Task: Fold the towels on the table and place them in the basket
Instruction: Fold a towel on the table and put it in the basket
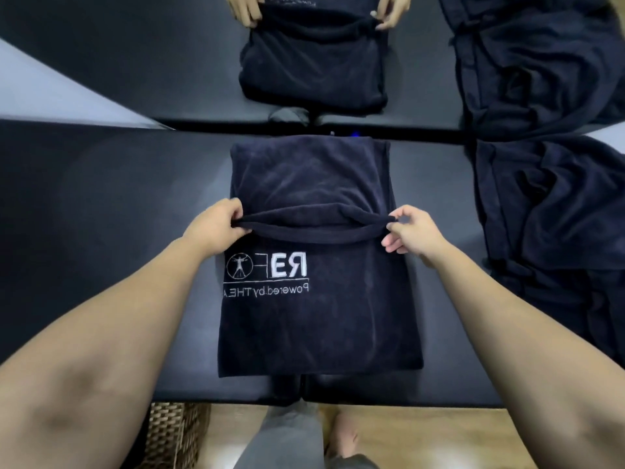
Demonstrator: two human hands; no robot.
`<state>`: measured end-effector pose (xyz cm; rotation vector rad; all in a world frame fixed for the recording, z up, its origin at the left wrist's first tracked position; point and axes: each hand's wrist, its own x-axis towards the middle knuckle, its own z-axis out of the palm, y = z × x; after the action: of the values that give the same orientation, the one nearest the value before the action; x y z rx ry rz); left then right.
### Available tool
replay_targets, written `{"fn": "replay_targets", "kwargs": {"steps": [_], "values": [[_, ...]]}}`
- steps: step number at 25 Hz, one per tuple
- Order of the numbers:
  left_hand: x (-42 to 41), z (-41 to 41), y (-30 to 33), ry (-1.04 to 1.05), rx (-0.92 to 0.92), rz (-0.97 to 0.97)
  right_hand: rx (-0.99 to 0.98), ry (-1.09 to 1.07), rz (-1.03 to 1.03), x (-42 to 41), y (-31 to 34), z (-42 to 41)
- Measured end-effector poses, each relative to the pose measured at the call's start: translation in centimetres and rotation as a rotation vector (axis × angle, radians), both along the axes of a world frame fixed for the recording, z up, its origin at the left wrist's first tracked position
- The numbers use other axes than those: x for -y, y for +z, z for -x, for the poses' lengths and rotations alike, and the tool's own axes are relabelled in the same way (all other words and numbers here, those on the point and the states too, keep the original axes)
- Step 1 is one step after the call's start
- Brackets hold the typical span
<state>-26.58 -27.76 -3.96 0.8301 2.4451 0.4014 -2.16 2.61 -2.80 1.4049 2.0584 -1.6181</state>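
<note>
A dark navy towel [314, 319] with white lettering lies flat in the middle of the black table [101, 204]. A raised fold runs across the towel's middle. My left hand [216, 228] pinches the left end of that fold, and my right hand [412, 233] pinches the right end between thumb and forefinger. A woven wicker basket [172, 434] stands on the floor below the table's near edge, left of my legs, partly hidden by my left forearm.
A heap of unfolded navy towels [548, 214] covers the table's right side. A mirror at the table's far edge reflects the towel, the heap and my hands [314, 55]. Wooden floor and my legs show below the near edge.
</note>
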Motion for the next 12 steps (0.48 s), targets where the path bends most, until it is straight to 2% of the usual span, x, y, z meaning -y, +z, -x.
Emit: {"fn": "replay_targets", "kwargs": {"steps": [4,8,10,12], "values": [[-3.0,5.4,3.3,0.178,-0.079,-0.249,-0.265,-0.198,0.008,-3.3,3.1,5.5],[-7.7,10.4,8.2,0.237,-0.325,-0.469,-0.51,-0.285,-0.224,-5.9,7.2,11.4],[-8.4,11.0,8.6,0.2,-0.4,-0.489,-0.541,-0.227,-0.372,-6.1,6.8,11.9],[-7.4,10.5,6.6,0.097,-0.396,-0.373,-0.47,-0.146,-0.465,-5.5,4.3,10.8]]}}
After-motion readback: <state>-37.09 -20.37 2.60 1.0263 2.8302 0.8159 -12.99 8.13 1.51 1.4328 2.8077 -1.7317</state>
